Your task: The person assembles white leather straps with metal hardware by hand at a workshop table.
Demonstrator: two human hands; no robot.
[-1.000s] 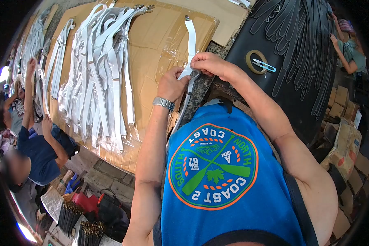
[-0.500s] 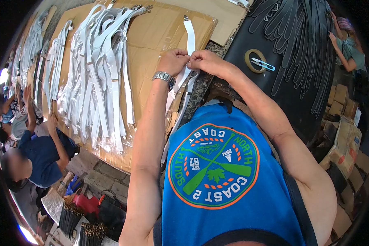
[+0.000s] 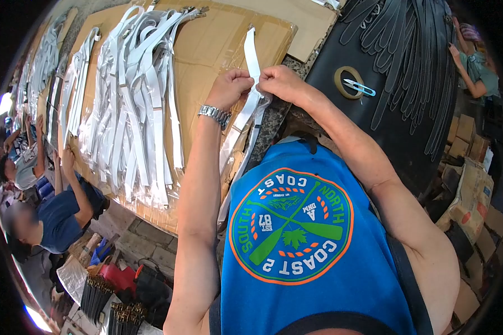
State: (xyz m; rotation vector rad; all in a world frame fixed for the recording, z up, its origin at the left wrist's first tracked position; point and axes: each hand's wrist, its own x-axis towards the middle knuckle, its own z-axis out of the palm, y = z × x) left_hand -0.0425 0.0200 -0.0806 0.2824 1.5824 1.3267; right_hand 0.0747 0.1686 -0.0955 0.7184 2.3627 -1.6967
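Note:
White elastic suspenders [image 3: 252, 54] with a dark metal clip at the far end lie over the cardboard edge. My left hand [image 3: 233, 88], wearing a steel watch [image 3: 214, 115], pinches them from the left side. Opposite it, my right hand [image 3: 280, 84] is closed with its fingertips at the crossing of the straps. Below both hands, the white straps [image 3: 241, 124] spread and hang toward my blue shirt. Exactly what each fingertip grips is partly hidden.
A pile of white suspenders [image 3: 131, 106] in clear plastic covers the cardboard [image 3: 207, 50] at left. At right, a black surface [image 3: 341, 125] bears a tape roll [image 3: 341, 89], a light-blue cutter [image 3: 360, 87] and black straps [image 3: 408, 61]. Co-workers are at both sides.
My left hand has shifted slightly left and down, away from my right hand. The far strap leans further left, and the crossing of the straps shows more between my hands.

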